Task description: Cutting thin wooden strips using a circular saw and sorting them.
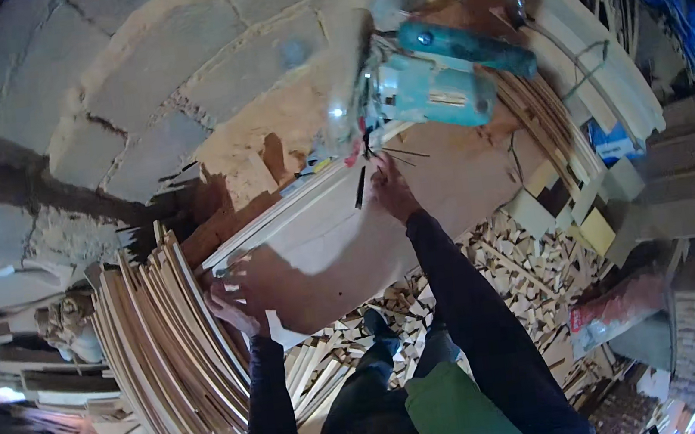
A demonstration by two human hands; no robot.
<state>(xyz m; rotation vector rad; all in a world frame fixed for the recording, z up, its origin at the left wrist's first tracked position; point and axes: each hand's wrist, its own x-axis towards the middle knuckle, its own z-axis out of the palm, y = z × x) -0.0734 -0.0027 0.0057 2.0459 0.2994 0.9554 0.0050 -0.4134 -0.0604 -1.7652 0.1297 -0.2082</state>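
My left hand (234,307) is at the left end of the workbench, fingers apart and bent, beside the ends of long pale wood strips (278,212). My right hand (394,191) reaches to the middle of the bench, just below the cutting head of a teal power saw (436,89). Its fingers are drawn together near the strips' right end; what they hold, if anything, is too small to make out. Thin dark rods (360,188) stick out beside those fingers. The saw's blade area is blurred.
Long curved strips (169,352) are stacked left of the bench (454,169), with more strips (540,124) at its right end. Wood offcuts (528,273) cover the floor around my feet. A block wall (148,77) rises behind. A red and white sack (619,309) lies at right.
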